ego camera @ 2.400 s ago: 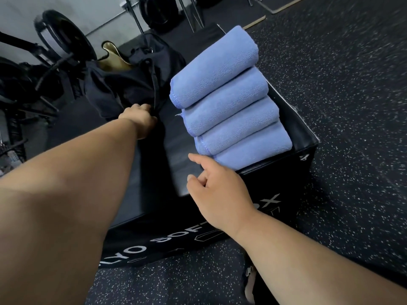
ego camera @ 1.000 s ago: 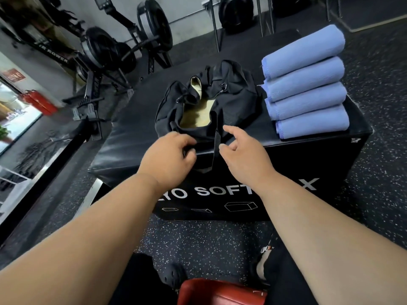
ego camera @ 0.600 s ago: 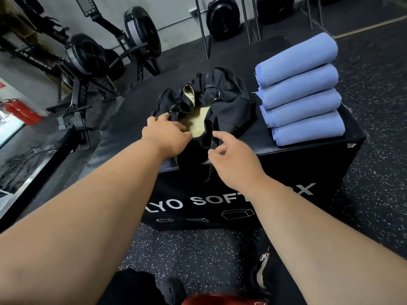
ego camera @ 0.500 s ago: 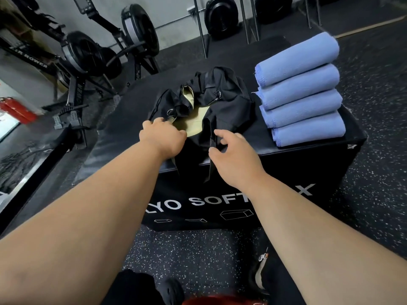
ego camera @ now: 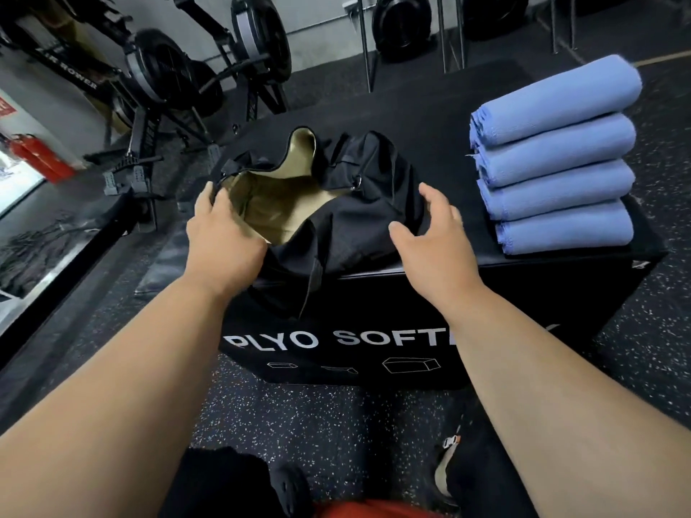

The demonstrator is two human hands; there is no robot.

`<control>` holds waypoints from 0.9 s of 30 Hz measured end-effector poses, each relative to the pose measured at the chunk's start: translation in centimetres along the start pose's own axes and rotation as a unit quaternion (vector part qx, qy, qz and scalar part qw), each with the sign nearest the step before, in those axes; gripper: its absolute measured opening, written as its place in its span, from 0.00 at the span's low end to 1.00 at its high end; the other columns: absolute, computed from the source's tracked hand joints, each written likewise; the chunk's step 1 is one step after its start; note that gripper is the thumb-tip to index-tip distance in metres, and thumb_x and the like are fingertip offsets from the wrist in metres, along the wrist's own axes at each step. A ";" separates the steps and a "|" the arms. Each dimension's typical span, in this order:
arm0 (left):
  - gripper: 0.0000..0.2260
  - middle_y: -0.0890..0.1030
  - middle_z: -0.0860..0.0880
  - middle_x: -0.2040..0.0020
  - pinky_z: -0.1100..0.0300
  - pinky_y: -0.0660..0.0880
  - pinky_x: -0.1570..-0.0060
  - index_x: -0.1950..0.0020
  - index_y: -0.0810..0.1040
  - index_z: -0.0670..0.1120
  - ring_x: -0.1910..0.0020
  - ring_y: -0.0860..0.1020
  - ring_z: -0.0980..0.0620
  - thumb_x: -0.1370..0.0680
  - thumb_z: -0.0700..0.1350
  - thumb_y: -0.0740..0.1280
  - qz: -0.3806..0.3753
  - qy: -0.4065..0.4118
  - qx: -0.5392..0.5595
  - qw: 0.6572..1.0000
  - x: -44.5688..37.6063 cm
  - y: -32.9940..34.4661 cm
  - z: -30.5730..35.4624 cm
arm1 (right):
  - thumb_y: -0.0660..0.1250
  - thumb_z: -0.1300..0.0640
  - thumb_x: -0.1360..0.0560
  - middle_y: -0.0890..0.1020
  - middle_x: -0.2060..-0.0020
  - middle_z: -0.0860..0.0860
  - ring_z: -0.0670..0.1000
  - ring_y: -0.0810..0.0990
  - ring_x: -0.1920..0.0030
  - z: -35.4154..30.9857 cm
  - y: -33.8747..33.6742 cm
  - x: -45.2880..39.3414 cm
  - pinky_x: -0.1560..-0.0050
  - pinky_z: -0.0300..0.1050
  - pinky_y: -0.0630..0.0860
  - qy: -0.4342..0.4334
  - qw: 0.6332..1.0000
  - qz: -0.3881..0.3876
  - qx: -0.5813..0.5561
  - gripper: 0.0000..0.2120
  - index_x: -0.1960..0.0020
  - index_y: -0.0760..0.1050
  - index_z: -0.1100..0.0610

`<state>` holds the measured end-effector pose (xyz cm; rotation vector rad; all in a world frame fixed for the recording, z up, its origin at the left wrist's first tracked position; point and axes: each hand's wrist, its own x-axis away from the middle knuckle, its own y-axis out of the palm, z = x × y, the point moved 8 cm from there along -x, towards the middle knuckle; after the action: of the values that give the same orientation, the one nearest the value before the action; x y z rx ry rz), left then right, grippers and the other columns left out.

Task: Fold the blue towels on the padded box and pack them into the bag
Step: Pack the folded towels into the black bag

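While the soft black fabric duffel bag [ego camera: 359,203] slumps at the near edge of the black padded plyo box [ego camera: 523,293], the left hand [ego camera: 220,237] pinches its rim, fingers curled on cloth. The right hand [ego camera: 430,237] hovers beside it, fingers spread, holding nothing. Just past those fingertips sit four folded blue terry towels [ego camera: 553,158]: light and floppy, I'd guess, so grab each from underneath. The tan mouth gapes between both hands, with bare box top beyond.
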<state>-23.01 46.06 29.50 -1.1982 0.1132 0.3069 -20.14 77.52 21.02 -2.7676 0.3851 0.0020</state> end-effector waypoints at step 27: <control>0.34 0.63 0.61 0.33 0.66 0.59 0.32 0.16 0.61 0.48 0.31 0.60 0.63 0.20 0.37 0.69 -0.073 0.094 0.153 0.981 0.6 -2.0 6.0 | 0.67 0.31 0.25 0.81 0.65 0.47 0.47 0.80 0.61 -2.5 2.4 1.7 0.59 0.48 0.77 -0.004 0.994 -0.028 0.101 0.20 0.51 0.73 0.47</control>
<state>-22.27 51.05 33.36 -0.9224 0.2283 0.0437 -19.29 74.07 22.49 -2.5759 0.2874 -0.0375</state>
